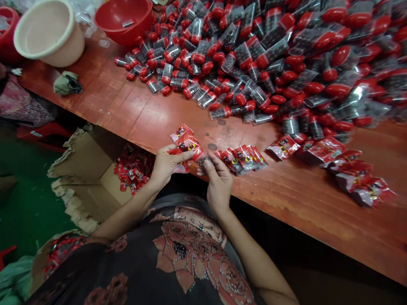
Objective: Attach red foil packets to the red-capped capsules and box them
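My left hand (168,164) grips a strip of small red foil packets (185,141) that rises above the fingers. My right hand (218,182) pinches the far end of that strip between thumb and fingers. Just beyond the hands, more red packets (242,160) lie in a short row on the reddish wooden table (149,118), and further packets (346,161) spread to the right. A large heap of clear capsule-shaped containers with red caps (241,55) covers the far part of the table, its nearest pieces well beyond my hands.
Below the table's near edge, an open cardboard box (89,175) holds red packets. A beige basin (49,31), a red basin (122,19) and a red bucket (2,35) stand at the far left. A person's patterned clothing (10,100) shows at the left edge.
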Demonstrator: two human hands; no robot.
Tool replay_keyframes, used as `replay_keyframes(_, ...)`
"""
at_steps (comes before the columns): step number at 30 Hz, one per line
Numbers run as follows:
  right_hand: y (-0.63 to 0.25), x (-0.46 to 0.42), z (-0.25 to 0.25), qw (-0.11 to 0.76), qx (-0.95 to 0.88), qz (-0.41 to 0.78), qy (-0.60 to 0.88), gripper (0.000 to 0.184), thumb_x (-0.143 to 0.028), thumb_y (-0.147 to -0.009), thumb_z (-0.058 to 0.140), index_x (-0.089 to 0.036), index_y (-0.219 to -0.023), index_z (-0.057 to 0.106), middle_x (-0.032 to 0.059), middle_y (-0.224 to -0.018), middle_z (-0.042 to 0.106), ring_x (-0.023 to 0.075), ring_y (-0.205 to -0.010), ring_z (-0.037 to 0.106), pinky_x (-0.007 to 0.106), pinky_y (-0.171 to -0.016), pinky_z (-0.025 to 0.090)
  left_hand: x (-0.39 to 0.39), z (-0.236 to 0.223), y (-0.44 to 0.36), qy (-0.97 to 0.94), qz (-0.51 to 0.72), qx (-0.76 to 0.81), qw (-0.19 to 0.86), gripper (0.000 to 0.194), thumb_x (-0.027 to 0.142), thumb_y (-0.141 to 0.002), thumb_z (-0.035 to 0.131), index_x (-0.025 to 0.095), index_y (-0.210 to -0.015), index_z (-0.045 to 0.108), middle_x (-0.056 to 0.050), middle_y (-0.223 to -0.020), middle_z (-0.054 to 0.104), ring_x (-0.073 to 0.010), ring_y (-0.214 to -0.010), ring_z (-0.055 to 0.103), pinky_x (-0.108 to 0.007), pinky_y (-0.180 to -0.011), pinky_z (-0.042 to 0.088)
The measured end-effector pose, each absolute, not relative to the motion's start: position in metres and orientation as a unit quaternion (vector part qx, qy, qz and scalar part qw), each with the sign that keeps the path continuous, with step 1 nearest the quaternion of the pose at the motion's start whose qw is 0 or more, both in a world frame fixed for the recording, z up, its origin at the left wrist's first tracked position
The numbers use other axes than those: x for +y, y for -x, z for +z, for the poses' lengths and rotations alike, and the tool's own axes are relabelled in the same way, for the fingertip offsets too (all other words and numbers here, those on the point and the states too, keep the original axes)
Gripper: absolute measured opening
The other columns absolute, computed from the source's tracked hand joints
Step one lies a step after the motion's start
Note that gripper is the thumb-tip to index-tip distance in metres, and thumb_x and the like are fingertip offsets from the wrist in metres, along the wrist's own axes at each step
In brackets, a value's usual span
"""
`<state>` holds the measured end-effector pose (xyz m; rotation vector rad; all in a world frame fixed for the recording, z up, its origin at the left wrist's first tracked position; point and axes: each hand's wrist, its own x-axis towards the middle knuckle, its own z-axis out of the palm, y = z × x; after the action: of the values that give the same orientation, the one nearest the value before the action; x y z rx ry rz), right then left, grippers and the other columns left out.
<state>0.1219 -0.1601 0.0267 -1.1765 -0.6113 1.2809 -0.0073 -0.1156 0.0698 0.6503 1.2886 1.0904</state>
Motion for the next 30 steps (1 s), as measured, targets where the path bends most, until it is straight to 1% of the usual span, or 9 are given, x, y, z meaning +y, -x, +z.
replay_keyframes(3,-0.12,-0.161,0.028,0.605,-0.26,0.553,0.51,0.032,-0.034,-0.081,0.068,-0.028,-0.112,0.068,0.0001,-0.089,0.072,0.0119,-0.066,0.065,0.031,-0.065,0.06,-0.115,0.07,0.01,-0.287,0.46,0.563,0.623,0.038,0.03,-0.055,0.087,0.014,-0.086,0.072,-0.004,-0.077,0.072,-0.0148,-0.061,0.066,-0.028,-0.058,0.057)
replay_keyframes(8,-0.118,-0.164,0.031,0.617,-0.276,0.521,0.521,0.031,-0.034,-0.079,0.069,-0.028,-0.11,0.069,0.0003,-0.095,0.072,0.0141,-0.079,0.067,0.033,-0.074,0.061,-0.116,0.071,0.013,-0.306,0.45,0.565,0.62,0.036,0.03,-0.054,0.087,0.013,-0.082,0.072,-0.004,-0.076,0.072,-0.0134,-0.06,0.065,-0.025,-0.056,0.056)
replay_keyframes(10,-0.118,-0.163,0.031,0.608,-0.27,0.536,0.52,0.031,-0.034,-0.08,0.069,-0.028,-0.11,0.069,0.0006,-0.094,0.072,0.0134,-0.075,0.067,0.032,-0.071,0.061,-0.116,0.072,0.013,-0.306,0.44,0.568,0.624,0.037,0.031,-0.054,0.087,0.013,-0.083,0.072,-0.004,-0.077,0.072,-0.0136,-0.059,0.066,-0.026,-0.056,0.056)
replay_keyframes(13,-0.12,-0.16,0.03,0.577,-0.25,0.585,0.512,0.033,-0.036,-0.08,0.068,-0.026,-0.111,0.067,0.0008,-0.09,0.071,0.0115,-0.065,0.066,0.028,-0.061,0.059,-0.117,0.074,0.013,-0.293,0.424,0.571,0.639,0.04,0.033,-0.055,0.086,0.013,-0.087,0.071,-0.005,-0.081,0.073,-0.0139,-0.059,0.066,-0.027,-0.056,0.056)
replay_keyframes(18,-0.121,-0.159,0.032,0.547,-0.278,0.614,0.497,0.035,-0.039,-0.079,0.069,-0.025,-0.11,0.064,-0.0005,-0.085,0.07,0.0101,-0.058,0.064,0.025,-0.053,0.055,-0.116,0.073,0.013,-0.275,0.439,0.545,0.659,0.044,0.033,-0.055,0.086,0.015,-0.092,0.07,-0.004,-0.08,0.073,-0.0128,-0.06,0.065,-0.025,-0.056,0.054)
replay_keyframes(21,-0.12,-0.16,0.036,0.55,-0.298,0.606,0.492,0.032,-0.039,-0.078,0.07,-0.024,-0.105,0.062,-0.0016,-0.083,0.07,0.0098,-0.057,0.062,0.024,-0.052,0.054,-0.118,0.069,0.01,-0.278,0.456,0.536,0.653,0.045,0.027,-0.051,0.088,0.015,-0.091,0.07,-0.003,-0.081,0.073,-0.0109,-0.06,0.064,-0.022,-0.057,0.052)
replay_keyframes(25,-0.121,-0.161,0.037,0.56,-0.306,0.586,0.5,0.028,-0.039,-0.079,0.069,-0.025,-0.099,0.056,-0.0018,-0.085,0.068,0.0099,-0.058,0.062,0.024,-0.053,0.053,-0.122,0.066,0.006,-0.269,0.435,0.547,0.663,0.049,0.027,-0.047,0.089,0.015,-0.091,0.07,-0.004,-0.082,0.074,-0.0111,-0.059,0.063,-0.022,-0.055,0.05)
replay_keyframes(28,-0.123,-0.162,0.036,0.556,-0.312,0.583,0.504,0.027,-0.039,-0.082,0.066,-0.026,-0.101,0.053,-0.0018,-0.083,0.066,0.0106,-0.058,0.061,0.025,-0.053,0.053,-0.121,0.066,0.004,-0.266,0.439,0.541,0.666,0.051,0.028,-0.047,0.089,0.015,-0.092,0.069,-0.004,-0.084,0.074,-0.0114,-0.061,0.064,-0.022,-0.056,0.05)
replay_keyframes(30,-0.124,-0.162,0.035,0.55,-0.321,0.592,0.494,0.03,-0.039,-0.082,0.066,-0.027,-0.106,0.053,0.0001,-0.089,0.066,0.012,-0.064,0.063,0.027,-0.058,0.056,-0.12,0.066,0.003,-0.26,0.462,0.542,0.652,0.051,0.028,-0.048,0.088,0.016,-0.093,0.069,-0.003,-0.084,0.074,-0.0111,-0.061,0.064,-0.022,-0.056,0.05)
